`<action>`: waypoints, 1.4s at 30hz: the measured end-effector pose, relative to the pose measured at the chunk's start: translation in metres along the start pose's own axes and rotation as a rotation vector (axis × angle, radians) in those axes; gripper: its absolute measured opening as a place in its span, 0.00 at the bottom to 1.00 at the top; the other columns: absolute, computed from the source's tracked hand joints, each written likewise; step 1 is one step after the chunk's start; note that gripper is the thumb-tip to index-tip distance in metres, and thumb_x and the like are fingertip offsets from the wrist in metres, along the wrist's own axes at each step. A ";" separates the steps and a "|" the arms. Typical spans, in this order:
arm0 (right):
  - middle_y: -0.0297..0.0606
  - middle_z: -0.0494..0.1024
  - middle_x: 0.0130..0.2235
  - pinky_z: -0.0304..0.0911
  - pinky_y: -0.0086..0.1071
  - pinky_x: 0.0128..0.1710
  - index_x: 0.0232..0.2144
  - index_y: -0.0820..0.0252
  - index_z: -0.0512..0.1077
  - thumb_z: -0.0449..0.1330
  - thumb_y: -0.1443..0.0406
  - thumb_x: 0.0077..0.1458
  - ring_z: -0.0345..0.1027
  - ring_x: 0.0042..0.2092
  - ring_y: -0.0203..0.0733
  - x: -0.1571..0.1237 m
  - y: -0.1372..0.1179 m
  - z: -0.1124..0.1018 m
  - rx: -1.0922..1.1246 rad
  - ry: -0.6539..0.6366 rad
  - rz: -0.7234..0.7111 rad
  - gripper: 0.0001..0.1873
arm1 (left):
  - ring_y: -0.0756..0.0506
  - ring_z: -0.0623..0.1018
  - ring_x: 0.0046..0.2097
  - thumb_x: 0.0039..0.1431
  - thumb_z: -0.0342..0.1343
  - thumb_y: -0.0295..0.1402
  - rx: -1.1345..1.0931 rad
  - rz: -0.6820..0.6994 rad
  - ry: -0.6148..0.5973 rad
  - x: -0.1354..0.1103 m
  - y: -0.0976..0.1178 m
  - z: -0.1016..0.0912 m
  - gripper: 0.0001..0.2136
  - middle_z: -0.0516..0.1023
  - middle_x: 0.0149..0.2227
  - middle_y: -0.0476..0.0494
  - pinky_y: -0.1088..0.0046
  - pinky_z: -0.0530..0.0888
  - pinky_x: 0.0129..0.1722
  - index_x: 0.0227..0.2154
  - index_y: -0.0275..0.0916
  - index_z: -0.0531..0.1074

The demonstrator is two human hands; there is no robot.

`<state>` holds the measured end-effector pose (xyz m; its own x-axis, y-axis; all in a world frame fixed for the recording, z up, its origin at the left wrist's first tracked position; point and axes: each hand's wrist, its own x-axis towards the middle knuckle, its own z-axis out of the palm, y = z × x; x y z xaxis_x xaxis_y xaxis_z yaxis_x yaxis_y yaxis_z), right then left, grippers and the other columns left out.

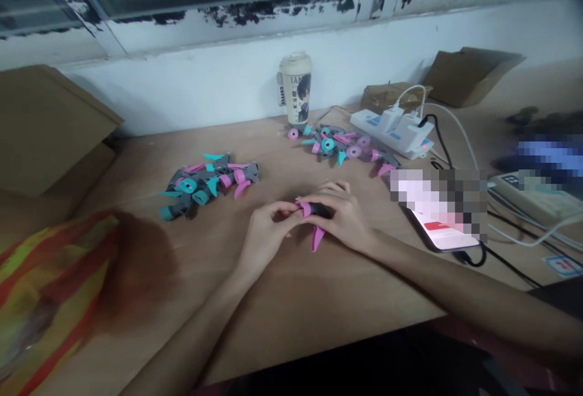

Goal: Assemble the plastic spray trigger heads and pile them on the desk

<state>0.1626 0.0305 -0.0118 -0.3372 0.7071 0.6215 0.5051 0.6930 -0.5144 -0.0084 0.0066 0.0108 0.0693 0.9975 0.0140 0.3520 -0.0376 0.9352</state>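
A dark grey trigger spray head with a pink collar and pink trigger [317, 238] is held between my hands above the table. The fingers and thumb of my left hand [268, 232] pinch its pink collar. My right hand [344, 217] is wrapped round the dark body, which it partly hides; the pink trigger points down below it. Beyond my left hand lies a pile of similar grey spray heads [209, 183] with teal and pink parts. Another such pile of spray heads [341, 144] lies behind my right hand.
A cream cup [297, 89] stands by the wall. To the right are a white power strip [394, 132], a plugged-in phone [444, 226] and cables. Cardboard [50, 135] and a red-yellow plastic bag [54, 286] are at left. Another carton [469, 74] stands at the back right.
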 end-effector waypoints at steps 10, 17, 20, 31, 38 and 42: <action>0.32 0.79 0.39 0.47 0.41 0.55 0.42 0.51 0.73 0.57 0.59 0.56 0.68 0.42 0.39 -0.002 0.001 0.005 -0.121 -0.011 -0.086 0.11 | 0.49 0.73 0.30 0.52 0.55 0.37 0.224 0.101 0.114 0.001 -0.008 0.008 0.08 0.76 0.28 0.48 0.74 0.69 0.29 0.28 0.38 0.75; 0.32 0.79 0.40 0.47 0.40 0.54 0.41 0.52 0.73 0.58 0.59 0.55 0.68 0.43 0.39 0.001 -0.001 0.005 -0.143 0.034 -0.050 0.11 | 0.50 0.71 0.27 0.52 0.54 0.39 -0.068 -0.058 0.006 0.005 -0.006 0.007 0.12 0.72 0.25 0.47 0.79 0.66 0.20 0.31 0.35 0.75; 0.33 0.79 0.38 0.48 0.40 0.52 0.39 0.52 0.74 0.60 0.57 0.53 0.69 0.42 0.39 0.004 -0.001 0.005 -0.133 0.057 0.011 0.11 | 0.50 0.71 0.26 0.55 0.52 0.42 -0.067 -0.006 0.073 0.007 -0.007 0.004 0.14 0.71 0.24 0.48 0.78 0.67 0.21 0.31 0.35 0.74; 0.37 0.80 0.34 0.48 0.45 0.51 0.32 0.56 0.76 0.58 0.50 0.52 0.70 0.42 0.46 0.107 0.000 0.016 -0.170 -0.096 0.096 0.17 | 0.47 0.75 0.32 0.58 0.48 0.32 0.949 0.166 0.094 0.005 -0.008 -0.007 0.07 0.75 0.34 0.47 0.74 0.64 0.27 0.33 0.40 0.70; 0.41 0.79 0.36 0.41 0.49 0.53 0.37 0.58 0.76 0.54 0.50 0.56 0.68 0.45 0.49 0.180 -0.043 0.085 -0.421 -0.224 0.018 0.20 | 0.43 0.76 0.40 0.59 0.46 0.32 0.963 0.168 0.004 0.004 -0.009 -0.004 0.09 0.76 0.39 0.42 0.70 0.70 0.35 0.37 0.38 0.69; 0.47 0.78 0.37 0.47 0.46 0.49 0.36 0.65 0.75 0.46 0.45 0.57 0.69 0.43 0.48 0.175 -0.064 0.095 -0.451 -0.337 0.046 0.31 | 0.41 0.76 0.40 0.60 0.46 0.33 0.940 0.145 -0.014 0.004 -0.010 -0.006 0.10 0.76 0.37 0.40 0.68 0.71 0.37 0.37 0.36 0.71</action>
<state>-0.0041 0.1234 0.0738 -0.5048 0.7922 0.3430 0.7897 0.5842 -0.1873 -0.0173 0.0113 0.0032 0.1802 0.9788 0.0972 0.9456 -0.1996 0.2570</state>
